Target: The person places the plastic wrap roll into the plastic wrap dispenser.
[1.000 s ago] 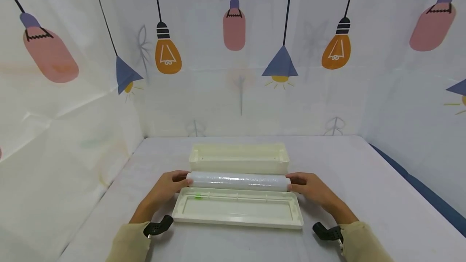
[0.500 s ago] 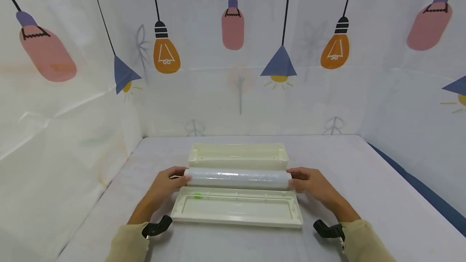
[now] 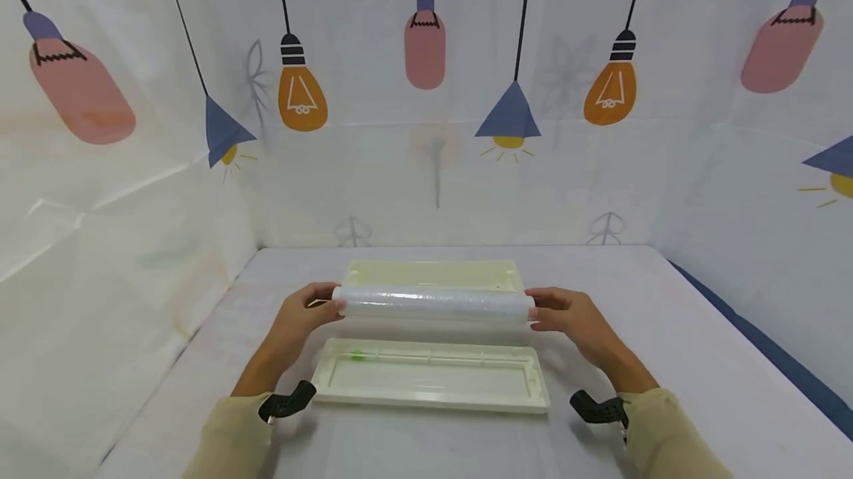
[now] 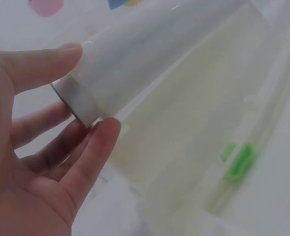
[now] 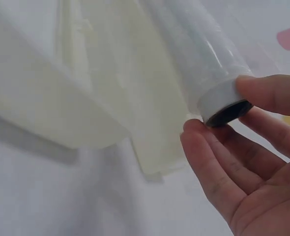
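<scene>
— White sheeting (image 3: pixel 400 190) printed with hanging lamps (image 3: pixel 302 101) in orange, pink and blue walls in the back and sides, above a counter (image 3: pixel 466 449) covered in white.

— And the person working at its near side?

— Visible as two forearms in pale beige sleeves (image 3: pixel 229 427), a black device (image 3: pixel 288 401) at each wrist, both arms stretched forward.

— What is held?

— One long, glossy roll of clear film (image 3: pixel 436 304), spanning the middle of the scene from left to right. The left hand (image 3: pixel 298 323) grasps its left end between thumb and fingers. At the opposite end the right hand (image 3: pixel 578 320) pinches it likewise, beside the dark opening (image 5: pixel 231 114) of the core.

— Is the roll lying on anything?

— Held up off the counter, by the look of it. From where I stand it crosses in front of the far box (image 3: pixel 432 277), a long cream container, and masks its near side. Whether the two touch, I cannot tell.

— And nearer?

— A shallow cream tray (image 3: pixel 429 379), lying flat, apart from the roll. Along its far edge runs a thin bar, with a bright green clip (image 3: pixel 358 354) toward the left end.
</scene>
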